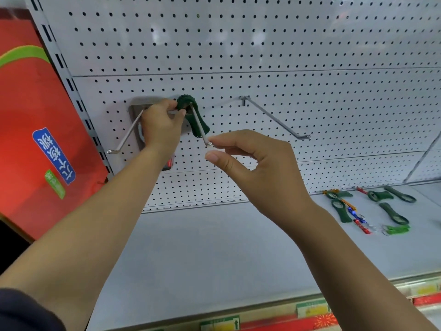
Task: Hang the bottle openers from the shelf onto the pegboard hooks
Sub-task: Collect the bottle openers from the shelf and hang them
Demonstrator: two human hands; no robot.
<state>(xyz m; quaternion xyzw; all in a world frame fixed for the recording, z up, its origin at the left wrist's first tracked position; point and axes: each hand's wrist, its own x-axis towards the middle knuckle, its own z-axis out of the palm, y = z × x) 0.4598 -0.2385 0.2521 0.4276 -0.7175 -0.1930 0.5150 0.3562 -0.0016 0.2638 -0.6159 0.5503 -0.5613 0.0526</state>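
Note:
A dark green bottle opener (191, 115) hangs far back on the middle pegboard hook (200, 129). My left hand (162, 126) pinches the opener's upper part with thumb and fingers. My right hand (250, 161) is at the hook's front tip, forefinger touching the tip and thumb just below, apart from it. Several more bottle openers (372, 209), mostly dark green with some red, blue and orange ones, lie on the grey shelf (214, 247) at the right.
A bare hook (276, 118) juts from the white pegboard (238, 44) to the right, another hook (126, 136) to the left beside a metal-looking item behind my left hand. A large red bag (35, 139) stands at the left. Price strips line the shelf's front edge (262, 314).

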